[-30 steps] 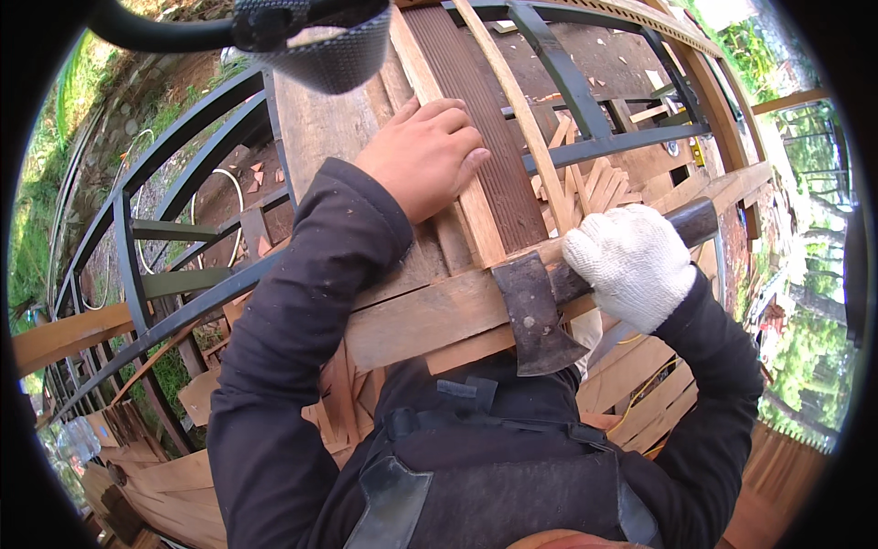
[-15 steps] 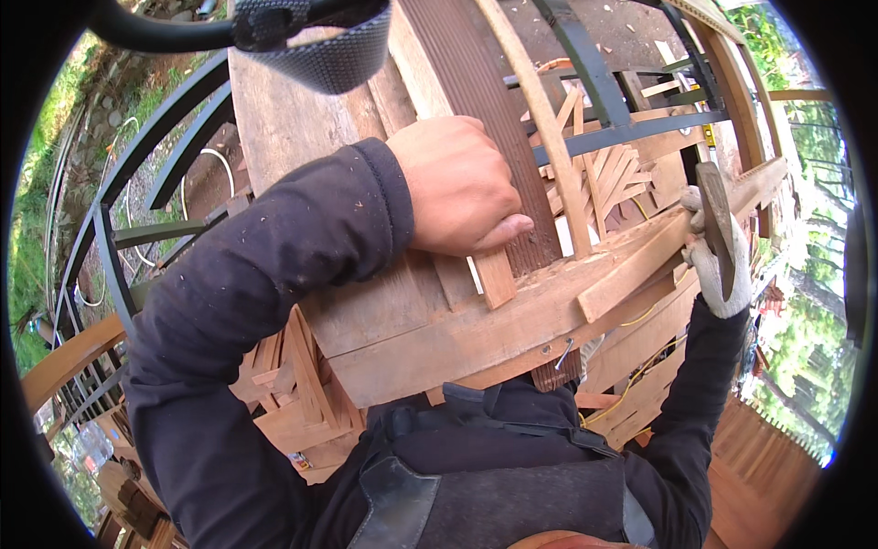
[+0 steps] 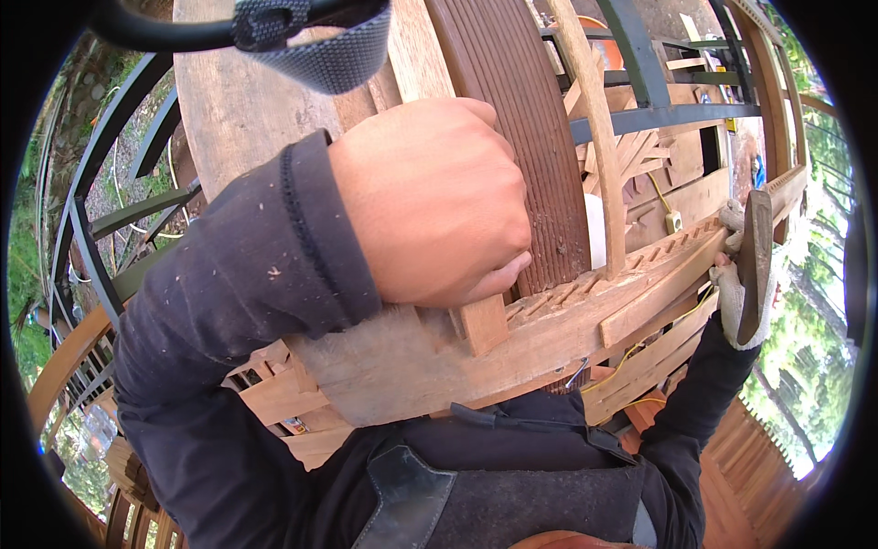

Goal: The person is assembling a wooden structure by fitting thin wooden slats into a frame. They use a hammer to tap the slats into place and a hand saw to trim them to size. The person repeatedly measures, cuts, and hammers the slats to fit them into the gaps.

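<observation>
The bare left hand (image 3: 434, 197) is curled into a loose fist, knuckles up, thumb tucked along its lower edge, dark sleeve reaching to the wrist. The gloved right hand (image 3: 743, 284) is raised far right, fingers closed.

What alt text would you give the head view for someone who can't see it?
Seen from above, a person's bare left hand grips a narrow wooden strip against a notched wooden beam. The gloved right hand holds a hatchet raised at the beam's far right end. A grooved dark board, loose wood scraps and a metal railing lie beyond.
</observation>
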A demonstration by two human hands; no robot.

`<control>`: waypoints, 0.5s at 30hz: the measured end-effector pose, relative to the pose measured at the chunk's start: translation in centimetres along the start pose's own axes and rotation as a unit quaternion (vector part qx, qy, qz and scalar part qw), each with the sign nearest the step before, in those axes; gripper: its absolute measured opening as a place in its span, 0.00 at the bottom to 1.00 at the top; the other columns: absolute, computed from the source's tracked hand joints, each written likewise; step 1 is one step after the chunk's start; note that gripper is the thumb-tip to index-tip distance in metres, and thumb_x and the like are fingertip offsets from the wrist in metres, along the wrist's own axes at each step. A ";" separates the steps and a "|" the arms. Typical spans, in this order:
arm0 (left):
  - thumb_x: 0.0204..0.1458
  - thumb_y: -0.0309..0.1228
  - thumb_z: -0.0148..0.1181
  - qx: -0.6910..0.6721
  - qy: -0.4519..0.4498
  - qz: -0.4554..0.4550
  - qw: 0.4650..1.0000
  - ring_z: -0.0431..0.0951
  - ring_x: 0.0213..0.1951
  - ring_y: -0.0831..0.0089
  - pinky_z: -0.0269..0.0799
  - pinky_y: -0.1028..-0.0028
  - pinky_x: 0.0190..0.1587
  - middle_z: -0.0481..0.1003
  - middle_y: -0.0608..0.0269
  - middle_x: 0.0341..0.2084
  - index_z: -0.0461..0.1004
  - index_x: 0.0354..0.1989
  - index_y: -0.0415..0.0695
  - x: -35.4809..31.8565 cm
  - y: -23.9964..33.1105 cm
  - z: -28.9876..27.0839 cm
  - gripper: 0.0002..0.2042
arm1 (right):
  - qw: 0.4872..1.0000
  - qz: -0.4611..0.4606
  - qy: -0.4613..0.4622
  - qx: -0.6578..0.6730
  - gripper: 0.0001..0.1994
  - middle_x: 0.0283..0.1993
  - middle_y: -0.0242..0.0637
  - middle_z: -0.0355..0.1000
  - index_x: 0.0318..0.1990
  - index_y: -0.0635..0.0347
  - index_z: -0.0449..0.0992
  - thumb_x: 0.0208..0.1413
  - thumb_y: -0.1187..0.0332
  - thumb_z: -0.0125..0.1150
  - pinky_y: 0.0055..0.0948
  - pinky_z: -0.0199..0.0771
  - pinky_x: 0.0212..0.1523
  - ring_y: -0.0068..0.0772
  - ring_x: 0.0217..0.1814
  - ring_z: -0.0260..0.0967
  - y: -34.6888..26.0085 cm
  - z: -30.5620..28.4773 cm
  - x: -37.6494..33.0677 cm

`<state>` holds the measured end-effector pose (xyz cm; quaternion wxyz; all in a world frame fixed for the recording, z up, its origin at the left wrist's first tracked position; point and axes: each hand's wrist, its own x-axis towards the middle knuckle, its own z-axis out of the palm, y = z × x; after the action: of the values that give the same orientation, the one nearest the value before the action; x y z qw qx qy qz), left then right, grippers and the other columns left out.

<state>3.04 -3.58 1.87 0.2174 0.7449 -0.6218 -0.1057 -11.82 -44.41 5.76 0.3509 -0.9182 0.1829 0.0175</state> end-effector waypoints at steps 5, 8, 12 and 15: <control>0.52 0.37 0.68 -0.019 -0.004 0.005 1.000 0.76 0.34 0.64 0.70 0.62 0.40 0.72 0.66 0.23 0.75 0.19 0.46 -0.4 -0.2 -0.3 0.14 | 1.000 0.017 0.005 -0.012 0.24 0.58 0.39 0.76 0.64 0.64 0.72 0.60 0.85 0.56 0.19 0.72 0.36 0.18 0.36 0.67 -0.2 -0.1 -0.2; 0.50 0.37 0.70 -0.041 0.007 0.006 0.999 0.76 0.37 0.64 0.69 0.62 0.40 0.73 0.65 0.30 0.74 0.21 0.46 -0.7 0.0 -0.3 0.13 | 1.000 -0.014 0.005 -0.008 0.23 0.54 0.36 0.76 0.64 0.63 0.73 0.60 0.84 0.58 0.20 0.73 0.37 0.18 0.37 0.68 0.0 -0.1 -0.3; 0.44 0.39 0.74 -0.053 0.030 -0.002 0.998 0.75 0.39 0.64 0.69 0.63 0.43 0.72 0.65 0.35 0.74 0.26 0.47 -1.0 0.1 -0.4 0.14 | 0.998 -0.031 0.043 -0.018 0.24 0.48 0.33 0.76 0.65 0.62 0.73 0.60 0.83 0.59 0.21 0.73 0.38 0.19 0.39 0.70 0.9 -0.1 -0.4; 0.36 0.43 0.77 -0.106 0.016 0.005 0.994 0.75 0.40 0.64 0.69 0.62 0.46 0.72 0.65 0.36 0.76 0.30 0.48 -1.6 -0.3 -1.3 0.18 | 0.998 -0.037 0.041 -0.043 0.26 0.49 0.33 0.76 0.68 0.62 0.72 0.61 0.81 0.61 0.21 0.72 0.41 0.20 0.42 0.70 1.5 -0.2 -0.4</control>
<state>3.55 -1.76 2.68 0.3057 0.7162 -0.6072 -0.1579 -12.73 -45.45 5.06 0.3042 -0.9384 0.1622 -0.0254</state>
